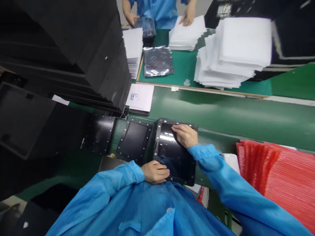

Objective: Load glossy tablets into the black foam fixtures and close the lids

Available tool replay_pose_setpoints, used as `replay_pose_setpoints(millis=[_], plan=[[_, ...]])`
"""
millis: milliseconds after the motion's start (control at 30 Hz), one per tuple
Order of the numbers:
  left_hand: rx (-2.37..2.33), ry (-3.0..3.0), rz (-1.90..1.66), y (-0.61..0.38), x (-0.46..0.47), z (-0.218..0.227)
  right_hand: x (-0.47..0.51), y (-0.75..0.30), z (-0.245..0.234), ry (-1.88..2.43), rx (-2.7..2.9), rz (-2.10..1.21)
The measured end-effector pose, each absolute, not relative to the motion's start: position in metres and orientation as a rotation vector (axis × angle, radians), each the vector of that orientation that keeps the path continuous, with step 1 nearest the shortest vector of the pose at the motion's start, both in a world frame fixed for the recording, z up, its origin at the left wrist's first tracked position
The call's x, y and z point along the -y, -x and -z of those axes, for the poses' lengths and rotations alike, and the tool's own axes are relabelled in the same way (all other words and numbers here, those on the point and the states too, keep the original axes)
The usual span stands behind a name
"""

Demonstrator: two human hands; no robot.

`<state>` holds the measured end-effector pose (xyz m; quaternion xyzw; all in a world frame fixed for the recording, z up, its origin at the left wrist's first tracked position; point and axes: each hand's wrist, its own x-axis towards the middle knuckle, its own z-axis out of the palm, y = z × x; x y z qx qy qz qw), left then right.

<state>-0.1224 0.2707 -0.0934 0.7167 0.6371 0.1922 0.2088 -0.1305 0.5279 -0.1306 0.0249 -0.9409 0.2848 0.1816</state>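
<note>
A black rectangular panel [176, 157] with a glossy middle and pale dots along its dark frame lies in front of me, close to my body. My left hand [155, 172] is closed over its near left edge, fingers together and curled. At the panel's far end, my right hand [186, 135] is closed with thumb and fingertips pinched against the glossy face. Whatever those fingertips hold is too small to make out. To the left lies a similar dotted black panel [135, 140], with another dark dotted panel [99, 133] beyond it.
A tall stack of black foam sheets [105, 75] rises at left. Red bubble-wrap bags [287, 180] pile up at right. Across the green bench [221, 114] are white sheets [243, 46], a shiny dark pouch [158, 61] and a co-worker's hands [188, 14]. Paper [140, 97] lies nearer.
</note>
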Motion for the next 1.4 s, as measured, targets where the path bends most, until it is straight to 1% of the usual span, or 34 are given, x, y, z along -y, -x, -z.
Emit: replay_pose_setpoints(millis=[100,167,233,333,433,533,633,733,800,933,1000,1100,1200,1400], plan=[[-1.701,-2.038,-0.619,0.131,-0.267,0.088,-0.519,0.131,0.122,0.065,2.689,-0.74],[-1.741,-1.96,-0.655,0.146,-0.254,0.083,-0.504,0.124,0.111,0.215,2.731,-0.746],[-2.021,-1.63,-0.611,0.17,-0.232,0.082,-0.483,0.11,0.098,0.399,2.725,-0.797],[-2.477,-0.905,-0.414,0.209,-0.193,0.095,-0.444,0.076,0.079,0.625,2.615,-0.979],[-2.604,-0.346,-0.337,0.227,-0.17,0.12,-0.408,0.041,0.066,0.809,2.491,-1.232],[-2.596,0.038,-0.579,0.222,-0.169,0.137,-0.384,0.019,0.06,0.909,2.388,-1.459],[-2.543,0.206,-0.827,0.214,-0.173,0.132,-0.379,0.011,0.055,0.867,2.32,-1.649],[-2.445,0.034,-0.943,0.211,-0.178,0.11,-0.39,0.01,0.048,0.763,2.262,-1.831],[-2.367,-0.128,-0.967,0.206,-0.188,0.09,-0.4,0.01,0.046,0.677,2.198,-2.015],[-2.4,-0.262,-0.936,0.166,-0.227,0.04,-0.413,0.017,0.05,0.413,1.847,-2.562],[-2.455,-0.554,-0.845,0.13,-0.251,0.017,-0.416,0.019,0.056,0.38,1.685,-2.692],[-2.435,-1.112,-0.416,0.077,-0.284,0.002,-0.422,0.014,0.066,0.672,1.63,-2.59],[-2.402,-1.24,-0.089,0.05,-0.308,0.005,-0.436,0.002,0.077,0.879,1.572,-2.5],[-2.399,-1.233,0.013,0.05,-0.32,0.018,-0.47,-0.014,0.082,0.897,1.558,-2.441]])
